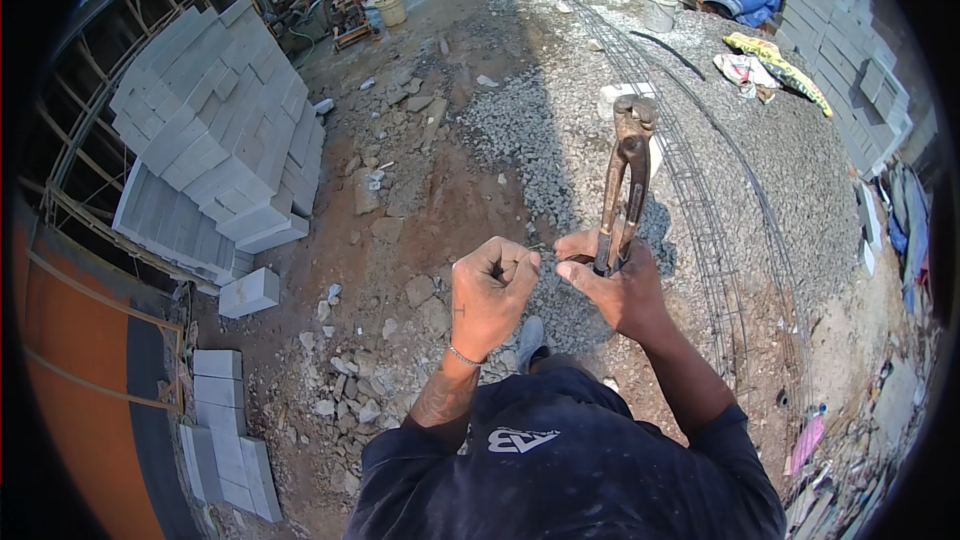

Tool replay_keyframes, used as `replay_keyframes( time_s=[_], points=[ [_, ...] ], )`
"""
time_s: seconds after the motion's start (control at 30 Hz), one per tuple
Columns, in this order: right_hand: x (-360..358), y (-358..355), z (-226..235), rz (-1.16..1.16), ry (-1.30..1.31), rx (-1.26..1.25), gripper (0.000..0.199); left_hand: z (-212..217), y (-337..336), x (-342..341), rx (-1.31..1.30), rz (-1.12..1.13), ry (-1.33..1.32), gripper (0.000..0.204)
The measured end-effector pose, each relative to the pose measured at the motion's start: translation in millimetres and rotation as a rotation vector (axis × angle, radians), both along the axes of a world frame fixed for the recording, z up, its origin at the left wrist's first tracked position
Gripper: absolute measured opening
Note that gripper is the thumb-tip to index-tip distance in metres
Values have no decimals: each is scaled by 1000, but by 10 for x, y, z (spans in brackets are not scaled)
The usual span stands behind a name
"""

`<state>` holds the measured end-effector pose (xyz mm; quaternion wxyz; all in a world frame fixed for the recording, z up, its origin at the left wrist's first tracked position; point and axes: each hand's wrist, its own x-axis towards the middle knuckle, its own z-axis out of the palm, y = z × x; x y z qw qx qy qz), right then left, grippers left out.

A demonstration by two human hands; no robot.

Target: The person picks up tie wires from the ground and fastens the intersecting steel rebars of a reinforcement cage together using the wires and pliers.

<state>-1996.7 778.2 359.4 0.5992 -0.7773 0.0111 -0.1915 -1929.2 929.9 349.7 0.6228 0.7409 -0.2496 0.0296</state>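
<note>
Rust-brown pincers (633, 122) stand nearly upright in my right hand (628, 292), jaws at the top and handles gripped low down. The fingertips of that hand reach toward my left hand (490, 290). My left hand is closed, its thumb pressed against the curled fingers. Whatever is between them is too small or too hidden to name. A narrow gap separates the two hands, which are held in front of my body above gravel. To the right of the pincers, a long steel rebar cage (700, 210) lies on the ground.
Grey block stacks stand at left (215, 120) and far right (850, 50). Several loose blocks (218, 390) lie at lower left. Broken rubble (350, 390) covers the ground near me. Farther off are a white bucket (660, 12), yellow sacking (780, 65) and a blue tarp (745, 2).
</note>
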Motion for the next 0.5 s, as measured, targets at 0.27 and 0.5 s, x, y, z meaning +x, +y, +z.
replay_keyframes(
  time_s=[0.27, 0.5],
  points=[
    [2, 32, 53, -34, 20, 62, 14, 35, -14, -35, -40, -94, 115, 12],
    [-14, -202, 5, 69, 278, -78, 21, -19, 18, -6, 16, -205, 188, 12]
  ],
)
